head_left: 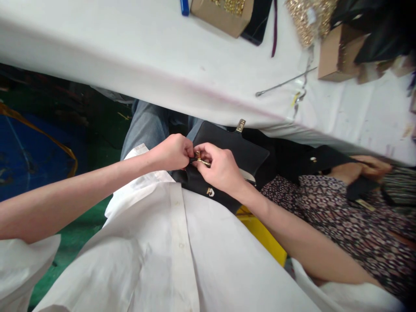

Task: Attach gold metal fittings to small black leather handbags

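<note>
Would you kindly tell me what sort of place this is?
Probably a bag workshop, judging by the black flapped bag with its metal clasp, the brown cardboard box of gold-coloured parts, and the clear plastic bag of golden pieces.

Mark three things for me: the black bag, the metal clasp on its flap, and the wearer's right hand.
Black bag (235,149): head view, middle of its flap.
Metal clasp (240,125): head view, its plate.
Right hand (222,167): head view, back of the hand.

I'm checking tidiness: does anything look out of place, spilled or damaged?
Nothing looks clearly spilled or broken. Slightly odd: a pinkish stain discolours the white tablecloth along its near edge, and a thin grey rod lies loose and slanted.
</note>
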A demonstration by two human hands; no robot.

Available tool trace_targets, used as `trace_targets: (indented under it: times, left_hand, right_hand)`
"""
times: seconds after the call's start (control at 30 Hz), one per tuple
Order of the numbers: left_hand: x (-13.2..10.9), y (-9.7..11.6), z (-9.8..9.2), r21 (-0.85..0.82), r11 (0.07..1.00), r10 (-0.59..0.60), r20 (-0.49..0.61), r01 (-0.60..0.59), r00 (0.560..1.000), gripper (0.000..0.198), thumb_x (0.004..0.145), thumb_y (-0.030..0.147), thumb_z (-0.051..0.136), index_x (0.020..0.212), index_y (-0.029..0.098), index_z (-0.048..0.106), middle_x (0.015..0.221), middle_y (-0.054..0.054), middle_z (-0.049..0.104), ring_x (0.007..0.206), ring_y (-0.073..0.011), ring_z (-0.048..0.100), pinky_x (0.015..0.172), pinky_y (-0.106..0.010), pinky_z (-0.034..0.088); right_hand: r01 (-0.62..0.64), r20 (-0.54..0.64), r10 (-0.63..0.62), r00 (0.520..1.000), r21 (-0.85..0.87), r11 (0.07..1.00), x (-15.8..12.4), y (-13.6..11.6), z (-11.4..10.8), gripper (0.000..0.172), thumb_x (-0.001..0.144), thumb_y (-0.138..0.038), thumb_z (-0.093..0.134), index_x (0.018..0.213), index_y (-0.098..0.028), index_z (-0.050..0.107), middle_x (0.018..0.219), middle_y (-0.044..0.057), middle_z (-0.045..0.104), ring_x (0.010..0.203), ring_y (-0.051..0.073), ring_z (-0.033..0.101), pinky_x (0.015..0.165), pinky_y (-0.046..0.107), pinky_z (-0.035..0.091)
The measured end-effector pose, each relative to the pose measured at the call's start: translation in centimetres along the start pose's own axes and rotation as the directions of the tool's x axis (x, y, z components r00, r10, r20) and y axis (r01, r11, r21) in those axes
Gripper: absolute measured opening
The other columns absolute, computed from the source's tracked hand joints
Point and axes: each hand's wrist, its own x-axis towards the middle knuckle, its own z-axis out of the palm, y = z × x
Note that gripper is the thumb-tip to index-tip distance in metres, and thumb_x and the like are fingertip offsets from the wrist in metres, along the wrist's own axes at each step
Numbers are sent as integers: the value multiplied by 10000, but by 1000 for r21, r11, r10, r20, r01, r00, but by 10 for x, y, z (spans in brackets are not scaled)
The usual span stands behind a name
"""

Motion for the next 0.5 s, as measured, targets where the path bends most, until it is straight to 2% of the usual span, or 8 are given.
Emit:
trace_targets:
  times: [0.2, 0.37, 0.5]
  left_hand:
    - [0, 2, -3, -1, 1000, 18, 33, -18, 999, 174, 726, 68, 661, 765, 174, 793, 711, -4, 752, 679, -165, 694, 528, -225, 419]
    - [-1, -3, -2, -90, 994, -60, 83, 68, 995, 181, 730, 111, 659, 818, 189, 796, 712, -16, 765, 651, -185, 733, 492, -214, 432]
    - [1, -10, 1, -179, 976, -106, 87, 121, 990, 179, 717, 135, 670, 838, 193, 788, 744, -26, 784, 660, -207, 768, 501, -214, 488]
  right_hand:
    - [19, -33, -22, 999, -70, 997, 1, 0, 2, 353, 878, -153, 790, 1197, -304, 782, 1078, 17, 848, 1028, 314, 818, 926, 409, 656]
    - [11, -28, -13, 1000, -70, 997, 3, 2, 4, 342, 866, -158, 799, 1173, -306, 790, 1061, 12, 849, 1027, 309, 817, 913, 401, 659]
    - [6, -22, -7, 1000, -70, 998, 7, 2, 5, 340, 854, -145, 800, 1154, -307, 793, 1059, 9, 850, 1011, 305, 816, 903, 396, 653]
